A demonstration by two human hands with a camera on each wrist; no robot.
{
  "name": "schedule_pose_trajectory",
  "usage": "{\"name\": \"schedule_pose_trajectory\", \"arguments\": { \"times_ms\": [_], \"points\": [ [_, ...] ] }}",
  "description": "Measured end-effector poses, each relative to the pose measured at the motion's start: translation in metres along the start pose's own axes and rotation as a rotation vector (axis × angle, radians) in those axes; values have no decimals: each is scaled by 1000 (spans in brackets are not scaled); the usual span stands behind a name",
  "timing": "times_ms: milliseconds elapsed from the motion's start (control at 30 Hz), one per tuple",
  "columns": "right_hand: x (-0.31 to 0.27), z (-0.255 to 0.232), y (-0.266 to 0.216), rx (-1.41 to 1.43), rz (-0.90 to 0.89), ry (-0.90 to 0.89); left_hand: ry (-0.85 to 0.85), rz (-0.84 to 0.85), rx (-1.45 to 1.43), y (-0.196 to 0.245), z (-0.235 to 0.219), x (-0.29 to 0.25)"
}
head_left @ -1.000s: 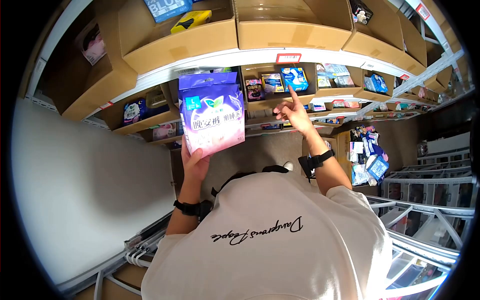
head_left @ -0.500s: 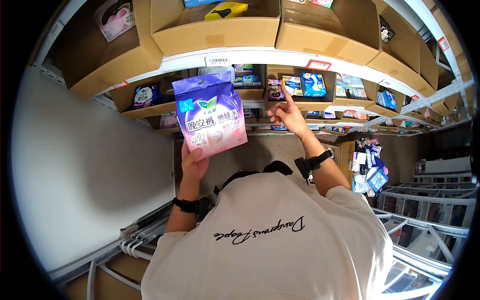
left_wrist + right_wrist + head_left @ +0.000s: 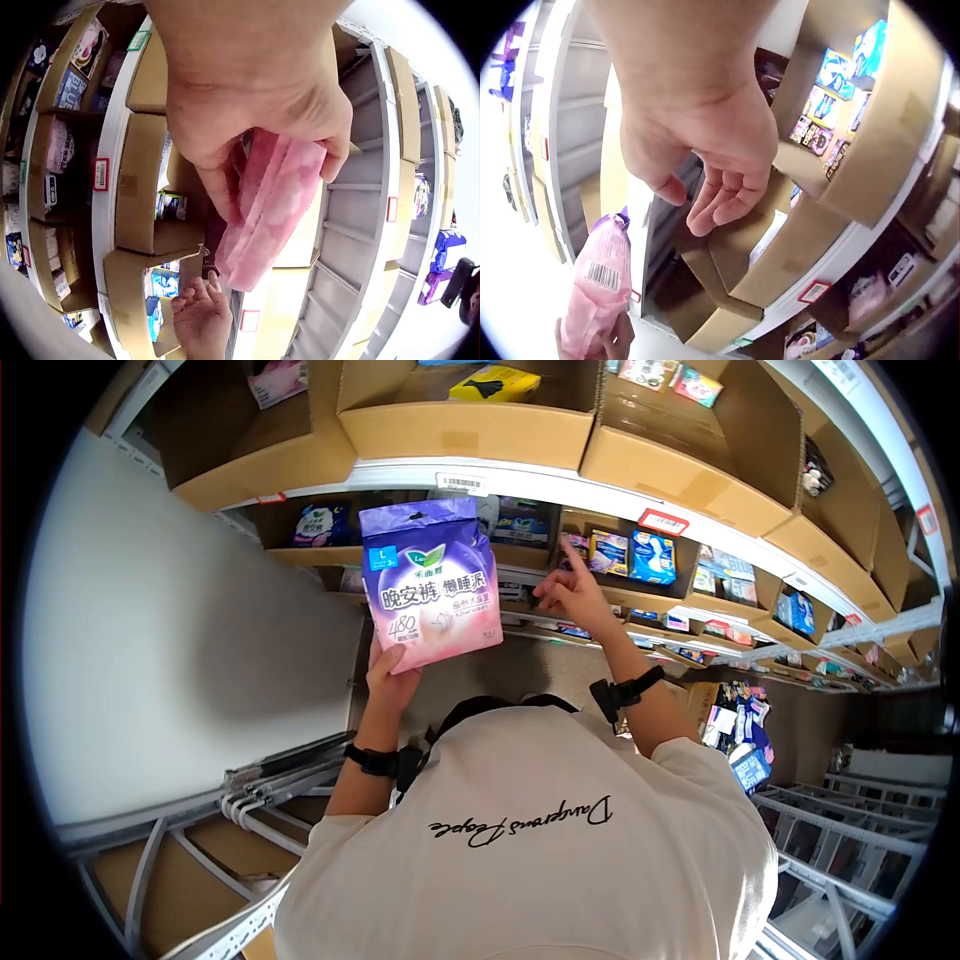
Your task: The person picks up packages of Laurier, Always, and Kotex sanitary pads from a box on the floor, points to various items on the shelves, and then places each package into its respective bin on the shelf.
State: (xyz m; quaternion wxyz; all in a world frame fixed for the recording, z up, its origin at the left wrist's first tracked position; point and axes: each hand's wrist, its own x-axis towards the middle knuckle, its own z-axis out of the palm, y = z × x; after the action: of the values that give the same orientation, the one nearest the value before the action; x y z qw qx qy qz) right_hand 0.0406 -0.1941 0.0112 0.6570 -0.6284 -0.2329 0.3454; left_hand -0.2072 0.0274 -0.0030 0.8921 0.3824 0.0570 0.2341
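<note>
My left hand (image 3: 392, 678) grips the lower left edge of a purple and pink pack of overnight sanitary pants (image 3: 430, 585), thumb on its front. The pack stands nearly upright, its printed front toward me. From the left wrist, its pink bottom (image 3: 277, 206) shows between thumb and fingers. The right hand (image 3: 582, 600) is raised to the right of the pack, holding nothing. Its index finger points toward the shelf while the other fingers bend loosely. In the right wrist view, a barcode marks the side of the pack (image 3: 604, 270), beyond the right hand (image 3: 705, 150).
Cardboard bins (image 3: 465, 435) line the shelves ahead. Beyond the right hand, one bin holds a blue box (image 3: 653, 557) and a yellow and purple box (image 3: 608, 552). A white wall (image 3: 200, 660) is at the left. Several packs lie piled (image 3: 742, 725) low at the right.
The head view has swung, so shelves and bins shift right. The left hand keeps hold of the pack, which tilts slightly. The right hand stays raised, index finger extended.
</note>
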Motion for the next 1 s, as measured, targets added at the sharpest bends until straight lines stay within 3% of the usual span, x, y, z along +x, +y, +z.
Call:
{"name": "schedule_pose_trajectory", "arguments": {
  "times_ms": [167, 300, 400, 633, 833, 933, 1000],
  "points": [
    [12, 15, -5, -51, 49, -92, 46, 76, -49, -4, 7, -12],
    [18, 27, -3, -26, 50, -201, 178, 174, -4, -1, 13, -27],
    [25, 46, -5, -42, 60, -241, 214, 225, 0, 12, -5, -32],
    [47, 100, -6, -66, 29, -323, 226, 301, -29, 48, -62, -25],
    [85, 180, -2, -83, 16, -310, 276, 337, -40, 103, -126, -12],
    [108, 226, 0, -90, 11, -299, 211, 384, 11, 137, -172, 0],
    [126, 253, 10, -92, -1, -320, 283, 374, 28, 155, -200, -2]
  ]
}}
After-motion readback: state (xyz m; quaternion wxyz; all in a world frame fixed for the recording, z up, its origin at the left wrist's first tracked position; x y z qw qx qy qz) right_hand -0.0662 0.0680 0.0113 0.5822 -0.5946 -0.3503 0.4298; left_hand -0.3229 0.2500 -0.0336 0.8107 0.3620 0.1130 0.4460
